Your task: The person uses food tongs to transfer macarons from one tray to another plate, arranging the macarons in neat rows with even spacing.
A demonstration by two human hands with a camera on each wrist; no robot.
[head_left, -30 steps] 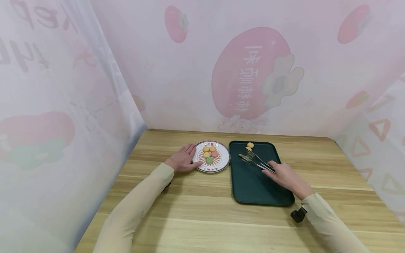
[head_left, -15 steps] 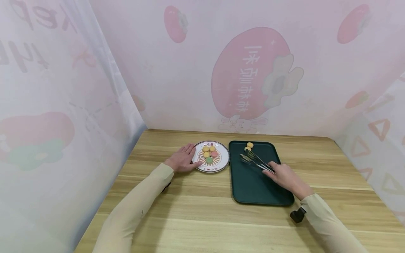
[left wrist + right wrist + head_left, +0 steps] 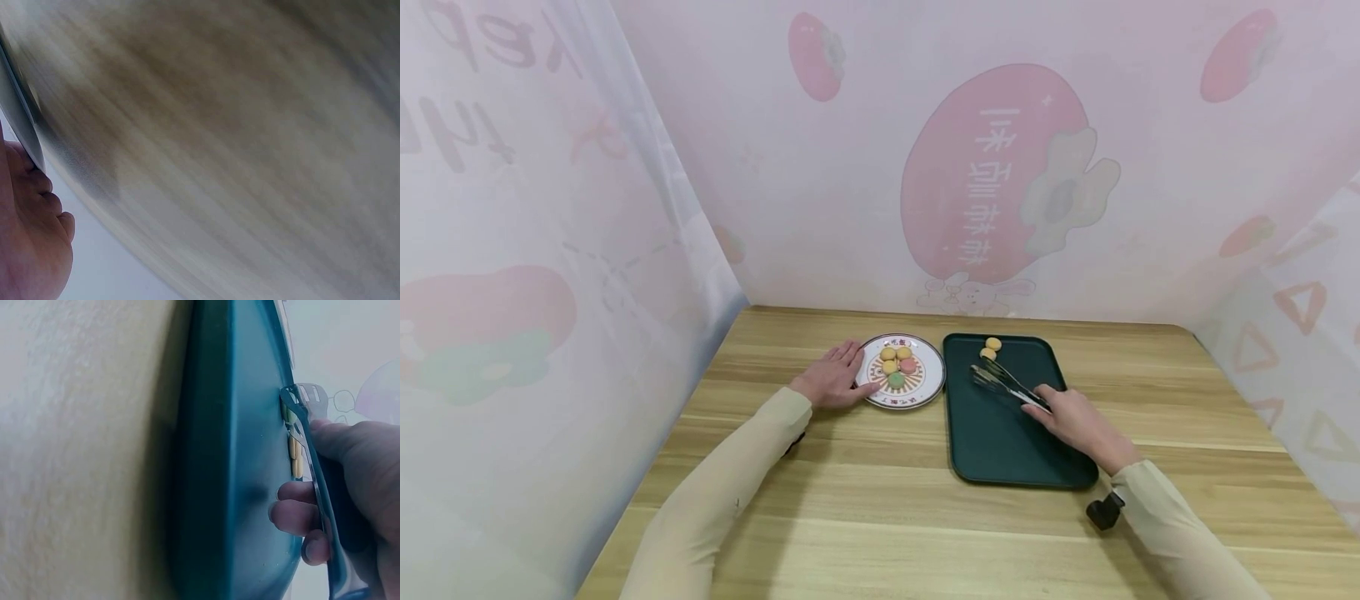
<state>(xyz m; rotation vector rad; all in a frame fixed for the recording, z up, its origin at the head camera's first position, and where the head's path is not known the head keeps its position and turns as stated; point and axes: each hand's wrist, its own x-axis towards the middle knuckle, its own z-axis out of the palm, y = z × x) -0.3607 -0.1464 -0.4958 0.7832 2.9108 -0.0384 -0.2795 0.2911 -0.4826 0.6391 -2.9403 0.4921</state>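
Note:
My right hand [image 3: 1078, 421] grips metal tongs [image 3: 1011, 387] over the dark green tray [image 3: 1011, 450]. In the head view the tong tips are spread apart, just in front of two yellow macarons [image 3: 990, 348] by the tray's far edge. The right wrist view shows fingers and thumb around the tongs [image 3: 319, 481], whose ends are slotted. My left hand [image 3: 837, 377] rests with straight fingers against the left rim of a white patterned plate [image 3: 928, 385]. On that plate lie several macarons: yellow ones, a pink macaron [image 3: 907, 366] and a green macaron [image 3: 896, 381].
Plate and tray stand side by side, nearly touching, on a wooden table [image 3: 880, 517]. Printed curtains [image 3: 820, 208] hang behind the table and at both sides. A black device [image 3: 1105, 510] is on the right wrist.
The tong tips have shifted slightly to the right, and the nearer yellow macaron on the tray shows more fully. The left hand and the plate have stayed put.

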